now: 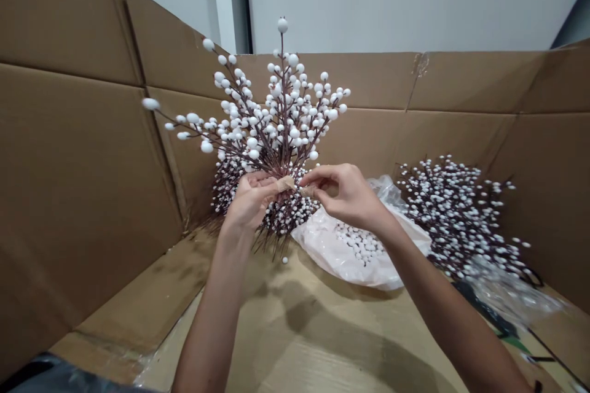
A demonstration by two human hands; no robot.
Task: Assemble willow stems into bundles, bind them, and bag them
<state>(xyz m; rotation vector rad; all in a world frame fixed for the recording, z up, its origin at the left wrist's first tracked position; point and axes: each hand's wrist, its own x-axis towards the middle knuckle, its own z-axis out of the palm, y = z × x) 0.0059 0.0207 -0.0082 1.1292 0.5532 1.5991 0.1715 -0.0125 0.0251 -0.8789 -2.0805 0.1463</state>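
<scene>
My left hand (pixel 251 199) is closed around the gathered stems of a bunch of dark twigs with white berries (pixel 271 113), held upright in front of me. My right hand (pixel 343 193) pinches at the same spot, fingertips pressed to a small beige strip, like tape, at the stems. Behind my hands a second heap of berry twigs (pixel 286 212) leans against the cardboard wall. A clear plastic bag of loose white berries (pixel 359 245) lies just under my right wrist.
Tall cardboard walls (pixel 83 153) enclose the work area on the left, back and right. A large pile of berry twigs (pixel 456 215) lies at the right. Crumpled clear plastic (pixel 511 295) and dark cords lie beside it. One loose berry (pixel 284 260) sits on the cardboard floor.
</scene>
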